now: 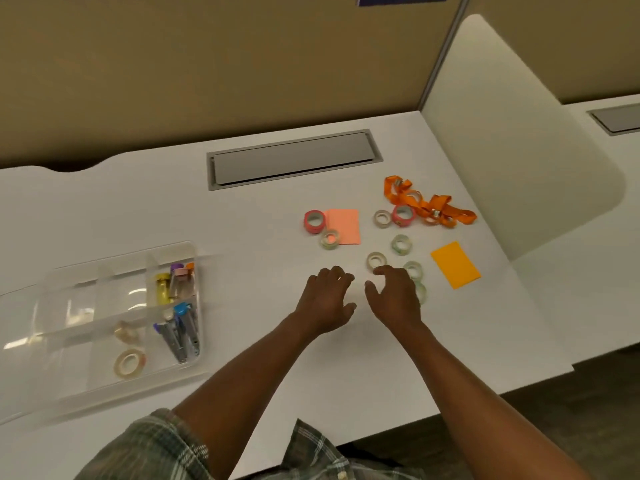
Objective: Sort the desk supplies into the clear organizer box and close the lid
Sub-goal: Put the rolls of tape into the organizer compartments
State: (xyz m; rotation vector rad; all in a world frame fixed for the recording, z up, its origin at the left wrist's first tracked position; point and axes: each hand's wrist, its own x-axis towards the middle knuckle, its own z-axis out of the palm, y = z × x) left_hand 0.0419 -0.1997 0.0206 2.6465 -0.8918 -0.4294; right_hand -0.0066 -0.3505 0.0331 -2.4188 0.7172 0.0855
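The clear organizer box (69, 341) lies open at the left; it holds small bottles (173, 282), staplers (180, 334) and two tape rolls (129, 363). Several loose tape rolls lie at centre right, among them a red roll (314, 221), a beige roll (376, 260) and a green roll (401, 244). A pink note pad (343, 226), an orange note pad (455, 265) and an orange lanyard (427, 204) lie nearby. My left hand (325, 299) hovers with fingers spread, holding nothing. My right hand (394, 297) is spread beside it, over a pale green roll (421, 292) that it partly hides.
A grey cable hatch (294, 159) is set into the white desk (259, 271) behind the supplies. A white divider panel (512, 143) bounds the desk on the right, a tan partition wall at the back. The desk's front edge runs below my arms.
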